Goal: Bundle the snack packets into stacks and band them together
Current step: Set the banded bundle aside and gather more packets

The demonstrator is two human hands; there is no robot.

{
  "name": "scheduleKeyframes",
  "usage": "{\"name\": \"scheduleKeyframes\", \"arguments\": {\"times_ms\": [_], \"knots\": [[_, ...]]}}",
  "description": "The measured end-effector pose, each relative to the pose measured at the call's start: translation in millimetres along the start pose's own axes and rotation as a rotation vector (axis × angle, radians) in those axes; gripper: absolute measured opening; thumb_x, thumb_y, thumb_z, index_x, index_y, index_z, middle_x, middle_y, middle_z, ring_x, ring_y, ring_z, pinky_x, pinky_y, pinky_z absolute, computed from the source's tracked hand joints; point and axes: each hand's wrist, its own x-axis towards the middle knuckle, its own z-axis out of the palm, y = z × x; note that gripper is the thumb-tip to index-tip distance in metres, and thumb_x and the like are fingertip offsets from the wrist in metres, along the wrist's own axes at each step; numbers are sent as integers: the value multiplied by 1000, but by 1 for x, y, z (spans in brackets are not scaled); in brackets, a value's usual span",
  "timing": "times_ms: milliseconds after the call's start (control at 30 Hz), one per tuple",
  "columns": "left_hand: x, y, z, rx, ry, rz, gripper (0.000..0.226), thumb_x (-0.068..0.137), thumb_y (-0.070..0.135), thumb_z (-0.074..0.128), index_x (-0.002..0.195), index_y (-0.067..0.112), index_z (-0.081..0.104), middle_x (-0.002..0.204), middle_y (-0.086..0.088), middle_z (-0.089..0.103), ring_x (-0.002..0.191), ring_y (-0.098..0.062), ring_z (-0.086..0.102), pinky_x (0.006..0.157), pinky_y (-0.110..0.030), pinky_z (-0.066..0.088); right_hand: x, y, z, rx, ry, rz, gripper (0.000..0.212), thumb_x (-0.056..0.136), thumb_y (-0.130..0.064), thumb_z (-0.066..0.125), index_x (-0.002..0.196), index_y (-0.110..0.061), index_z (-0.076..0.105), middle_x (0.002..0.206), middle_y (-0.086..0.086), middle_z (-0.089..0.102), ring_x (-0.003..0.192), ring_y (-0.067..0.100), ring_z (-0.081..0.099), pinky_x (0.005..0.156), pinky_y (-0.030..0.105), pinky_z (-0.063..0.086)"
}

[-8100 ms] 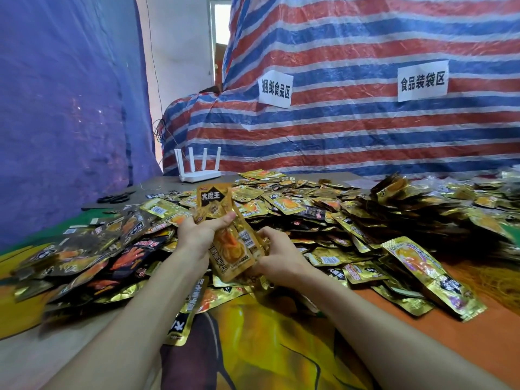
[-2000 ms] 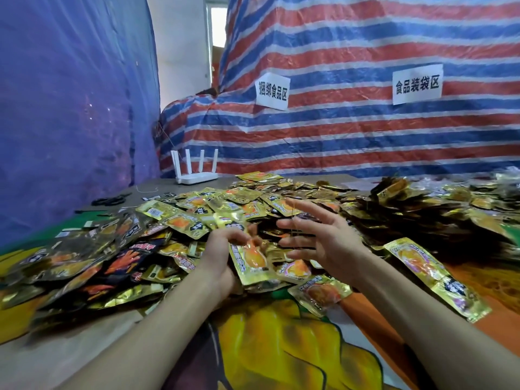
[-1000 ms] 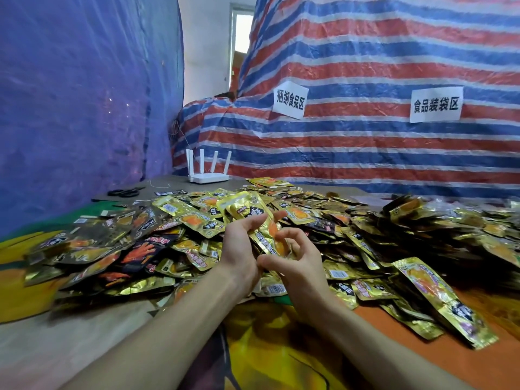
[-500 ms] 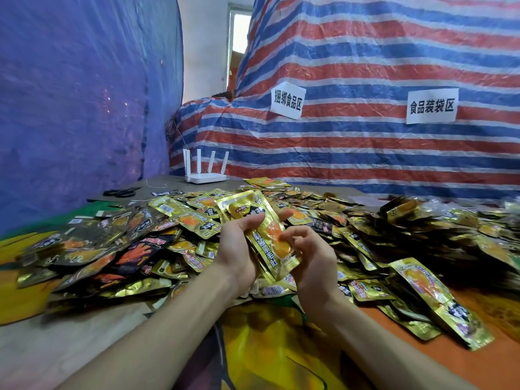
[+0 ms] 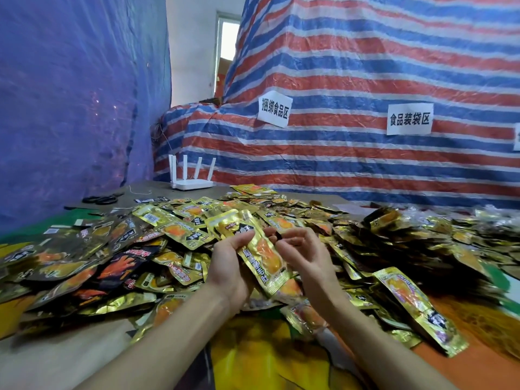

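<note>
left hand [image 5: 228,268] grips a tilted stack of gold packets [image 5: 263,256], glossy foil with orange food printed on front; right hand [image 5: 306,260] curls just beside them, can't tell if it holds anything.

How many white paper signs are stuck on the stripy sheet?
3. The left sign sits nearest the corner, the middle sign to its right, and a third sign is cut off at the right edge. More may lie beyond.
</note>
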Motion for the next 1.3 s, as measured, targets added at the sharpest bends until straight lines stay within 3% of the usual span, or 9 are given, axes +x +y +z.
{"name": "scheduleKeyframes", "arguments": {"times_ms": [133,267,367,500,633,867,1133,1233,1300], "knots": [[1,-2,-4,1,44,-14,38,75,28,58,99,8,80,109,-24,73,99,-39,72,86,-53,59,-1,2,11,-143,-276,62,85,62,-53,92,132,-47,45,115,-22,57,106,-10,59,76,13,54],[2,-10,-8,91,127,-71,29,87,25,55,99,15,80,99,-18,76,86,-36,75,72,-48,62,-2,0,12,-290,-297,99,97,60,-50,88,143,-37,41,120,-17,55,102,-3,62,78,17,55],[4,-13,-3,265,203,-98,25,86,24,64,98,7,77,102,-23,72,88,-37,69,89,-57,54,-1,-4,7,-357,-244,107,80,65,-34,86,133,-29,46,110,-8,59,85,6,67,66,20,57],[7,-15,-2,329,264,-38,77,59,39,89,120,0,63,96,-13,67,80,-30,67,77,-43,53,8,-23,-12,-486,-103,102,72,58,-44,85,117,-29,47,98,-5,61,70,5,64,53,20,52],[11,-14,-11,308,319,60,33,88,37,70,111,14,63,116,-10,66,101,-28,68,79,-38,56,55,-42,-45,-831,-6,115,59,71,-45,80,112,-25,43,90,-6,58,76,12,61,58,30,50],[11,-7,-20,520,401,245,12,97,25,60,98,14,65,104,-9,67,77,-19,62,67,-32,48,151,-26,-94,-1503,16,201,23,92,-35,57,107,-19,49,108,12,63,96,31,55,85,41,45],[18,-5,-24,670,419,361,8,97,13,59,93,17,66,95,-7,66,68,-15,59,62,-28,45,153,20,-101,-1711,-202,439,31,94,-30,51,120,-16,60,129,14,62,125,36,53,108,50,37],[18,-7,-26,785,409,417,10,96,13,60,92,20,65,91,-1,65,74,-17,61,61,-20,47,156,11,-76,-1674,-163,367,36,92,-29,54,123,-12,58,138,23,53,133,42,42,116,56,26],[18,-5,-29,903,387,462,13,96,13,61,90,24,63,88,1,64,78,-16,61,64,-20,48,153,5,-60,-1553,-92,190,29,87,-27,56,112,-11,59,130,22,57,118,38,49,106,51,38]]}}
